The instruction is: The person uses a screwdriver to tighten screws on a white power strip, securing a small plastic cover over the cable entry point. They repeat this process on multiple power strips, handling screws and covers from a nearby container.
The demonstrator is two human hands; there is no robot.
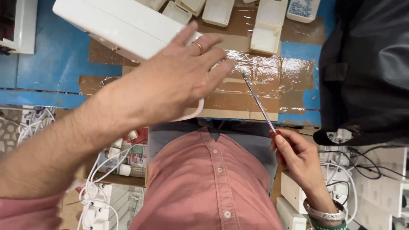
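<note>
Now our left hand (179, 81) reaches, fingers spread, probably steadying the white box (123, 25) on the desk (59, 59); right hand (298, 155) pinches a screwdriver (259, 102), tip up, ready.

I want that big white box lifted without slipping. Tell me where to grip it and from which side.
Probably best gripped across its long side walls near the front corner, coming from the near side. The white box lies tilted on the bench, its broad smooth face up and offering no purchase. The left hand already spreads over that corner. The right hand holds a screwdriver, so it is occupied.
</note>
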